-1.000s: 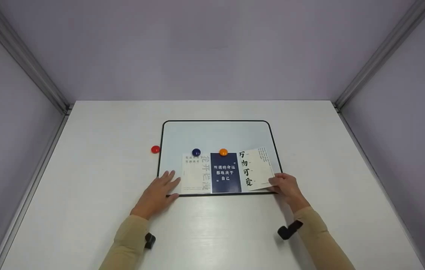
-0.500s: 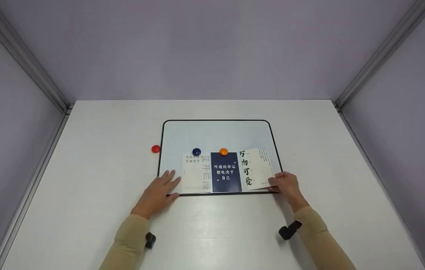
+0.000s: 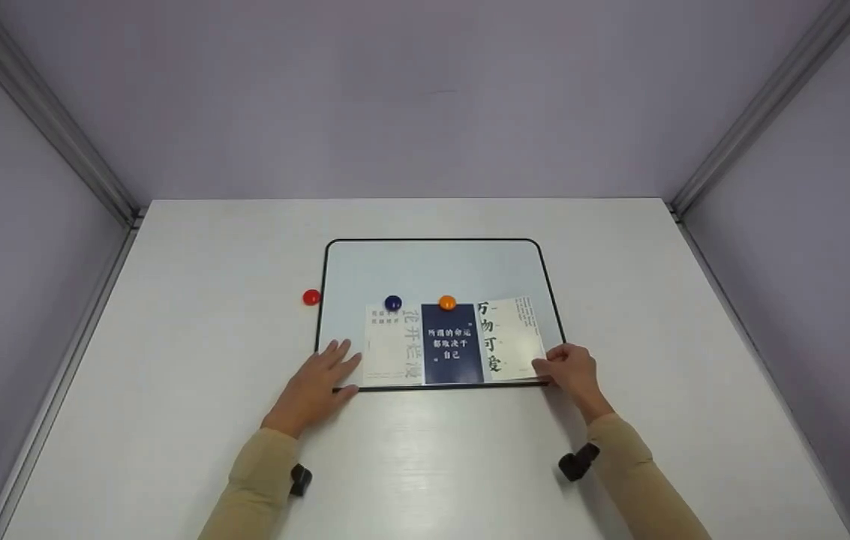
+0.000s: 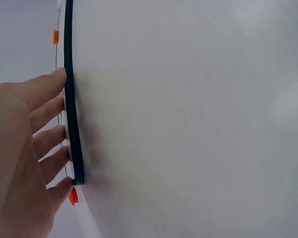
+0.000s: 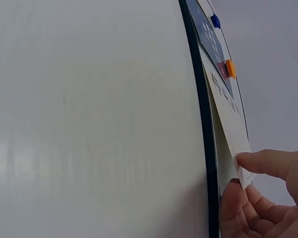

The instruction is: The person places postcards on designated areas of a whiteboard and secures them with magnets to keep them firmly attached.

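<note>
A whiteboard [image 3: 432,270] with a black rim lies on the table. Across its near half three cards sit side by side: a pale card [image 3: 387,352] at left, a dark blue card [image 3: 452,360] in the middle and a cream card [image 3: 518,337] at right. My right hand [image 3: 571,373] pinches the cream card's near right corner between thumb and fingers, and the right wrist view has that corner lifted off the board. My left hand [image 3: 314,390], fingers spread and fairly straight, rests on the board's near left corner. A blue magnet [image 3: 393,303] and an orange magnet [image 3: 447,302] sit at the card tops.
A red magnet [image 3: 311,297] lies just left of the board's left edge. The white table [image 3: 409,465] extends around the board, with purple-grey walls [image 3: 409,112] behind and at both sides.
The cream card has turned from a tilt to nearly straight beside the blue card. My right hand has shifted slightly left with its corner, while my left hand has stayed put.
</note>
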`<state>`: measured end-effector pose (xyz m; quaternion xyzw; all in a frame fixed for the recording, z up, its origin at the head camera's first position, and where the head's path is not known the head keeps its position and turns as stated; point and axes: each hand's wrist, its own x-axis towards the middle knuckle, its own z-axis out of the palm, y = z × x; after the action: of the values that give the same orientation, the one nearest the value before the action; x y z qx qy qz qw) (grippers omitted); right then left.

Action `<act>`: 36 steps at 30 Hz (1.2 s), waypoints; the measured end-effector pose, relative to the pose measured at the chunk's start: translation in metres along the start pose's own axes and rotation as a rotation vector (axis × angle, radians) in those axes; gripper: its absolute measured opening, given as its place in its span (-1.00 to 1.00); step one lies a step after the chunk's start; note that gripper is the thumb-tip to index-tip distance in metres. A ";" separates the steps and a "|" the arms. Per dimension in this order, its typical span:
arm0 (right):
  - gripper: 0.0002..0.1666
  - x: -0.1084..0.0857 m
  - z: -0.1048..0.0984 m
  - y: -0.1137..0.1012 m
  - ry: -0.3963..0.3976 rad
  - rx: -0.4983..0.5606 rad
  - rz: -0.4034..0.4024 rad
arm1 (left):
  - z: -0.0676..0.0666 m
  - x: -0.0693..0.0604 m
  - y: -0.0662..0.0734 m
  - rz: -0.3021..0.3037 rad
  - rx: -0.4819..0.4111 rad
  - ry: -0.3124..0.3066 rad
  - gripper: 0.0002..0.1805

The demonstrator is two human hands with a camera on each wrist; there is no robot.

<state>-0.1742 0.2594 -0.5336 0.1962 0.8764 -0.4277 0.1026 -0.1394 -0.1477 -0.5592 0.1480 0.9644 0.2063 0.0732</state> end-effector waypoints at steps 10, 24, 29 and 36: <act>-0.76 -0.005 0.001 -0.005 0.040 -0.145 -0.047 | -0.001 -0.001 0.000 0.002 -0.008 -0.003 -0.40; -0.74 -0.007 0.004 -0.008 0.057 -0.231 -0.092 | -0.004 -0.002 0.002 -0.005 -0.007 -0.016 -0.39; -0.74 -0.007 0.005 -0.008 0.058 -0.228 -0.082 | -0.003 -0.003 0.001 0.001 -0.004 -0.012 -0.39; -0.73 -0.008 0.005 -0.008 0.075 -0.247 -0.084 | -0.003 -0.003 0.001 -0.007 -0.014 -0.019 -0.39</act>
<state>-0.1705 0.2488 -0.5281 0.1608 0.9330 -0.3130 0.0752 -0.1372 -0.1488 -0.5561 0.1460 0.9628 0.2114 0.0843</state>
